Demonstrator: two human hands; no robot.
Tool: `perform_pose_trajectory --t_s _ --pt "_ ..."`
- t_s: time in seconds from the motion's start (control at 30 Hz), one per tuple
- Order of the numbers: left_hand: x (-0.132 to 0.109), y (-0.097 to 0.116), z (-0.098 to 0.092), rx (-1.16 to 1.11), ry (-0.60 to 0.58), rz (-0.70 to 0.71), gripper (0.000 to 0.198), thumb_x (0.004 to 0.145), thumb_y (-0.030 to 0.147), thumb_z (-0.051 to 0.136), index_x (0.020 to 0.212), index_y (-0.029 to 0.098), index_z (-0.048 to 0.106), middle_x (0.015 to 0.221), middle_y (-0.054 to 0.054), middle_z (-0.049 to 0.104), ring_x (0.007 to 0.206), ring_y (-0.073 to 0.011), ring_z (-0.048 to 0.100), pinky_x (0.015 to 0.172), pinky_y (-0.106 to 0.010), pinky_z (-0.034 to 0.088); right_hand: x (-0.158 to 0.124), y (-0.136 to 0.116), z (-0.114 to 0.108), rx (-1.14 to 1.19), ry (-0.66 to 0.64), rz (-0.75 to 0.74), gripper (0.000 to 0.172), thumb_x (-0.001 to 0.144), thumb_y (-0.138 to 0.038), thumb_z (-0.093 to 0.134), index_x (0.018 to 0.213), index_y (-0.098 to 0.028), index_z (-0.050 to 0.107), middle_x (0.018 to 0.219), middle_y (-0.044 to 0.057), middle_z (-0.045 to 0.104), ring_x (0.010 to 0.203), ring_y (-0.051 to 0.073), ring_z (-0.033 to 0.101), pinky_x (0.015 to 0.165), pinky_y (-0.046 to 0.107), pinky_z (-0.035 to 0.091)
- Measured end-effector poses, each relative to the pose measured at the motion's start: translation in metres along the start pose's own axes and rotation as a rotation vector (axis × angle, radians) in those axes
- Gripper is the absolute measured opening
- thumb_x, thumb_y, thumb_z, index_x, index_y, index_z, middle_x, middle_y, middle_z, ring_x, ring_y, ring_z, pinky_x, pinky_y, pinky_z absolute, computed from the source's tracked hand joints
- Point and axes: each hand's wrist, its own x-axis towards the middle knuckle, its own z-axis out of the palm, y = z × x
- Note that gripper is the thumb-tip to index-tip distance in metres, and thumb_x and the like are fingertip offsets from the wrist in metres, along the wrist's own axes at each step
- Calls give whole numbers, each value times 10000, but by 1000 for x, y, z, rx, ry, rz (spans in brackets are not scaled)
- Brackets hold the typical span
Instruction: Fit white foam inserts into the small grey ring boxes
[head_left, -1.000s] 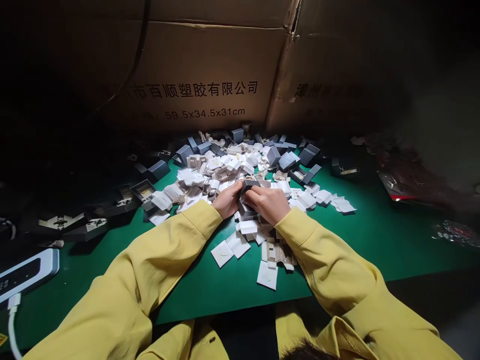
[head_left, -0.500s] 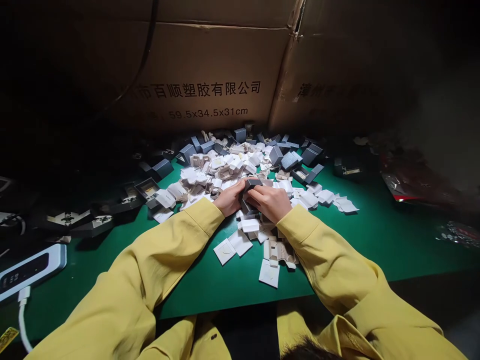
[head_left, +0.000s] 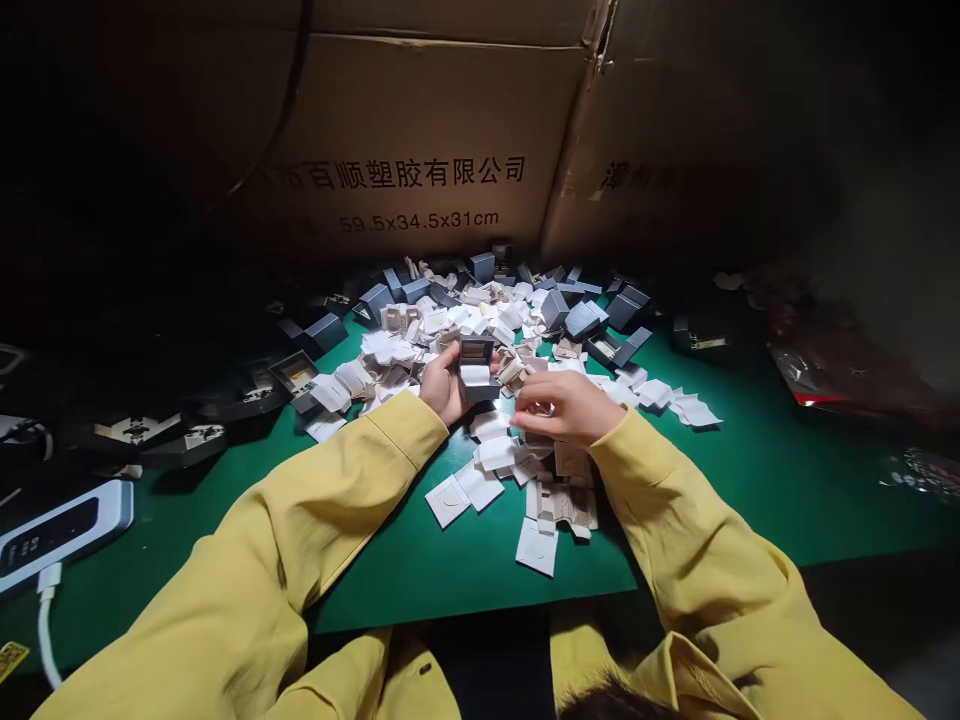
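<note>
My left hand (head_left: 444,388) is closed around a small dark gift box (head_left: 480,388) over the pile. The box's lid is raised, and a white insert shows inside it. My right hand (head_left: 566,405) is just to the right, apart from the box, with its fingers loosely bent and apart. Nothing plain shows between them. Folded white card inserts (head_left: 499,453) lie under and around both hands, some flat and some folded up.
Dark boxes (head_left: 375,302) ring the heap of white card pieces on the green table (head_left: 390,580). Large cardboard cartons (head_left: 420,110) stand behind. A white device (head_left: 112,510) with a cable (head_left: 46,620) lies at left, and a clear plastic bag (head_left: 817,375) at right.
Both hands were together on the dark box, which was shut. Now its lid is up, showing the inside, and my right hand has let go and moved right and slightly down.
</note>
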Motion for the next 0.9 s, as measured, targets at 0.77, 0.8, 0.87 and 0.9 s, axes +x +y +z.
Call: perform_pose_trajectory --t_s 0.77,0.8,0.87,0.9 --pt "-4 3 0 57 -23 20 457 874 428 322 1011 82 588 772 -121 648 639 -177 623 542 -311 545 -2 -6 17 -100 -278 -9 359 607 -384 732 820 -160 548 875 63 531 832 204 448 656 285 364" --pt "-5 3 1 60 -26 2 468 871 437 326 1018 80 588 768 -123 648 647 -180 627 545 -311 548 -1 -4 17 -80 -261 7 345 621 -377 712 820 -158 534 854 58 523 814 198 445 650 282 362" --pt "-5 4 0 65 -33 -27 479 866 444 334 1033 75 590 763 -128 649 668 -191 636 560 -320 555 1 2 17 -23 -217 60 313 642 -360 673 813 -164 499 795 36 503 766 181 438 619 270 353" --pt "-5 4 0 65 -37 -33 479 864 442 341 1036 72 592 763 -130 650 679 -196 639 571 -327 559 2 4 16 14 -188 89 299 650 -352 655 811 -171 480 767 24 491 740 171 433 600 263 346"
